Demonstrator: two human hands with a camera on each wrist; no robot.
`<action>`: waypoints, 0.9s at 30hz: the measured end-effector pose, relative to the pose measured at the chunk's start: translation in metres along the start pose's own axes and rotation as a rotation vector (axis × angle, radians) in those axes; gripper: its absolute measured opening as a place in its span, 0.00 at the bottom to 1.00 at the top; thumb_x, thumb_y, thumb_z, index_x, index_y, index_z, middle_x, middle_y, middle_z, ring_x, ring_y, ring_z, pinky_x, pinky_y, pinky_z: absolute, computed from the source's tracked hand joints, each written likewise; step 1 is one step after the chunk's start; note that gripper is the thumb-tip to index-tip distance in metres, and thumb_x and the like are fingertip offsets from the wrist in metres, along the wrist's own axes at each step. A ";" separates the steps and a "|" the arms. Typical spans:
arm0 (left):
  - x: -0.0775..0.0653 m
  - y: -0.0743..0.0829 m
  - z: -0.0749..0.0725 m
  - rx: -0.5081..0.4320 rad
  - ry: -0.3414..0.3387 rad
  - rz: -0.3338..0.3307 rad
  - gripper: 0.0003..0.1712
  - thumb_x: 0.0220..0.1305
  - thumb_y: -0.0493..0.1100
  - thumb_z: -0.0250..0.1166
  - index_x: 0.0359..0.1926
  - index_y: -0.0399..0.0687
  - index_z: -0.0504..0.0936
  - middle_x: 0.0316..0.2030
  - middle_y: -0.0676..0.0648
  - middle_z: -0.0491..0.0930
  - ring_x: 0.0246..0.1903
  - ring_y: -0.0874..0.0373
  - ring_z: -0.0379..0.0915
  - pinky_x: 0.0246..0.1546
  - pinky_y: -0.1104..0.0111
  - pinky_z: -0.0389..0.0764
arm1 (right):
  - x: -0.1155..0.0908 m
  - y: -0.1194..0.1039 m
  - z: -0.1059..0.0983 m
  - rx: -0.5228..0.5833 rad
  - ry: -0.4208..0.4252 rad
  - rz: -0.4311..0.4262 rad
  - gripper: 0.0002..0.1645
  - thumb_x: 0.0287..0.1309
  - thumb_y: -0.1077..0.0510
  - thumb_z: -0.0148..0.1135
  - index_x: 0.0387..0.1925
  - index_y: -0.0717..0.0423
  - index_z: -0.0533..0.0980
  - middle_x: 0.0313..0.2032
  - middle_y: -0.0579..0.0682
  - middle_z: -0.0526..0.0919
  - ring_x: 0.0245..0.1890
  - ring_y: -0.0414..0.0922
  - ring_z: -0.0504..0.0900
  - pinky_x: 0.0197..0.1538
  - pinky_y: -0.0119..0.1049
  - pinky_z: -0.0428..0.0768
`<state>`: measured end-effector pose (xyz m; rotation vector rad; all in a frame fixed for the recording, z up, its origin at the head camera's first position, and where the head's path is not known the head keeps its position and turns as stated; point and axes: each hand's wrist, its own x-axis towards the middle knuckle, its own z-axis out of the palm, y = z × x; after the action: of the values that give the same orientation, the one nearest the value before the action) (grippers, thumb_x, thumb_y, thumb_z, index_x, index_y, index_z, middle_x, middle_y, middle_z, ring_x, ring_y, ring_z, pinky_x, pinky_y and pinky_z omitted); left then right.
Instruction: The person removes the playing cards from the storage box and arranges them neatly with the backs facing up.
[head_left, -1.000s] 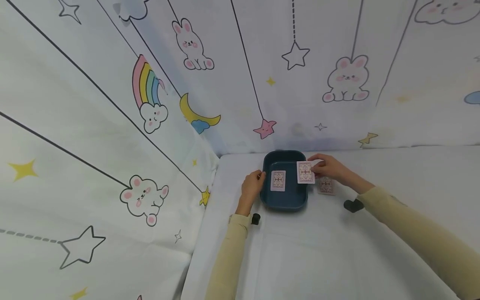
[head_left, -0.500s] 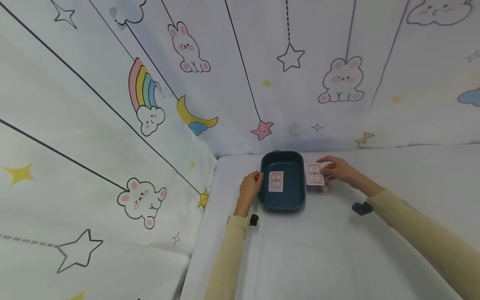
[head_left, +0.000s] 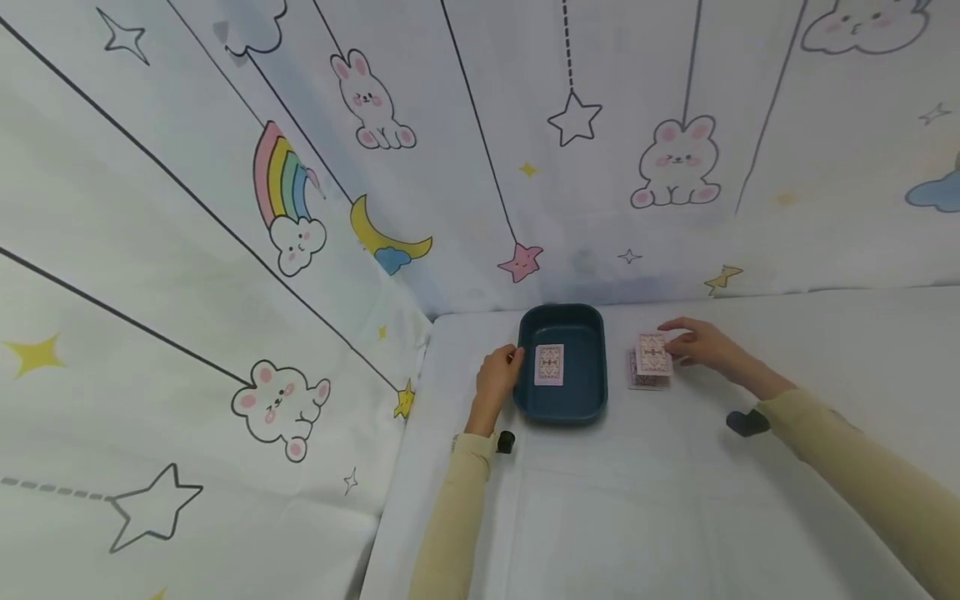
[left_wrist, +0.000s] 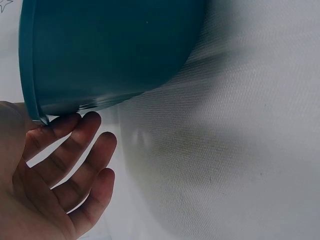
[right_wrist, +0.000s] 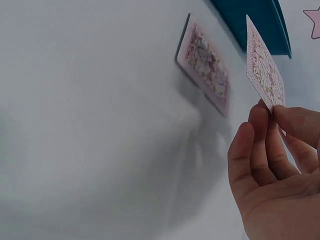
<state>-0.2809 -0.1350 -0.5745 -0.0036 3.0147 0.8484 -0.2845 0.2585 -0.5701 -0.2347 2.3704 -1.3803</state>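
Pinches the card (head_left: 655, 355) between thumb and fingers (right_wrist: 242, 155) of the right hand (head_left: 702, 347), just above the second card (right_wrist: 206, 62), at 3 o'clock from the tray (head_left: 587, 383). Grips the tray's 9 o'clock rim with the left hand (head_left: 497, 377), fingers half curled. Seems part-done, with the held card yet to be set down and a third card (head_left: 549, 364) in the tray. Takes place on a white desk (head_left: 600, 517), against cartoon-printed walls (head_left: 465, 167) at 10 and 12 o'clock.

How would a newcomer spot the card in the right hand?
Find the dark blue tray on the white table. To its right, the right hand pinches the raised card. Unlike the tray card and the table card, it is held up.
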 end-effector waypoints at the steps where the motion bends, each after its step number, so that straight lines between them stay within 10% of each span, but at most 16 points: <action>1: 0.000 0.000 0.000 0.000 0.000 0.000 0.20 0.77 0.55 0.52 0.39 0.48 0.82 0.29 0.48 0.82 0.22 0.58 0.71 0.22 0.68 0.67 | -0.001 0.001 -0.001 0.002 -0.001 0.003 0.31 0.73 0.56 0.55 0.71 0.64 0.61 0.60 0.73 0.75 0.54 0.59 0.81 0.52 0.48 0.83; 27: -0.001 0.000 0.003 0.013 0.005 -0.010 0.19 0.77 0.55 0.53 0.35 0.50 0.80 0.25 0.50 0.77 0.21 0.59 0.69 0.21 0.69 0.65 | -0.010 0.039 -0.013 -0.127 0.018 0.107 0.30 0.69 0.58 0.58 0.67 0.66 0.64 0.46 0.64 0.82 0.41 0.49 0.80 0.41 0.37 0.80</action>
<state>-0.2799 -0.1340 -0.5772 -0.0211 3.0223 0.8287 -0.2786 0.2922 -0.5957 -0.1282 2.4509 -1.1900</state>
